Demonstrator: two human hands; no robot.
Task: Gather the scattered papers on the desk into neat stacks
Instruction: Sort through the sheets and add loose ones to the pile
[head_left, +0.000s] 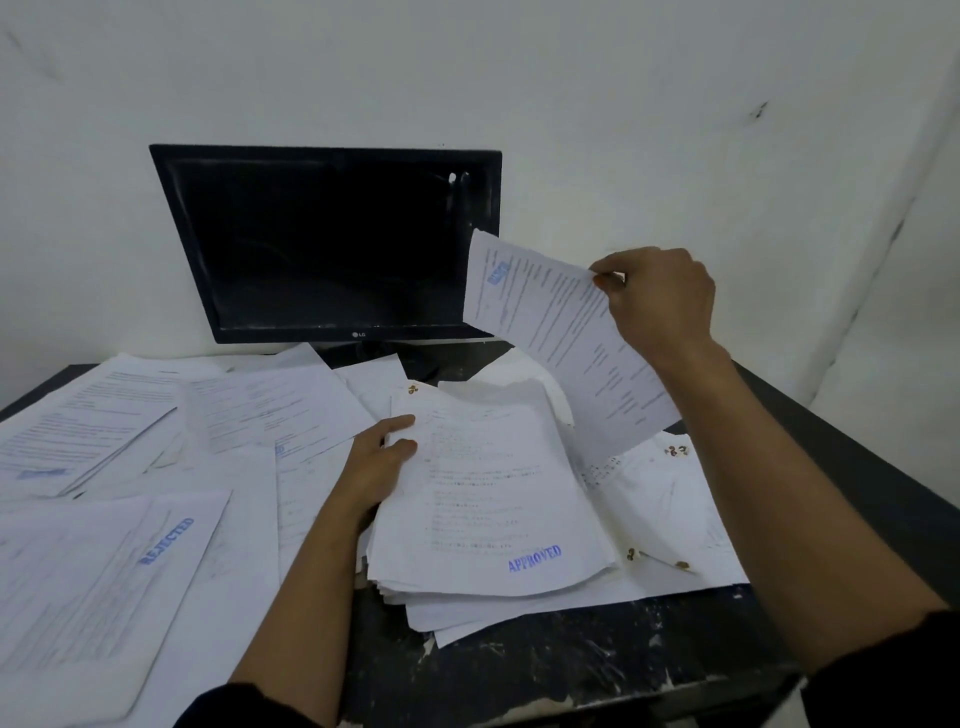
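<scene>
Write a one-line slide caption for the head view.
Right hand lifts a sheet while left hand holds the stack.

Scuffed white wall (571, 78), dark monitor (332, 244) (switched off), worn black desk (571, 670)

Desk (597, 670) carries a monitor (332, 244) at rear centre, against the wall (623, 104). Loose papers (156, 441) spread across the left half, in front of the monitor. A stack (493, 499) lies centre-right, left hand (376, 467) on its left edge. Right hand (660, 301) holds one sheet (566, 332) above the stack, right of the monitor.
</scene>
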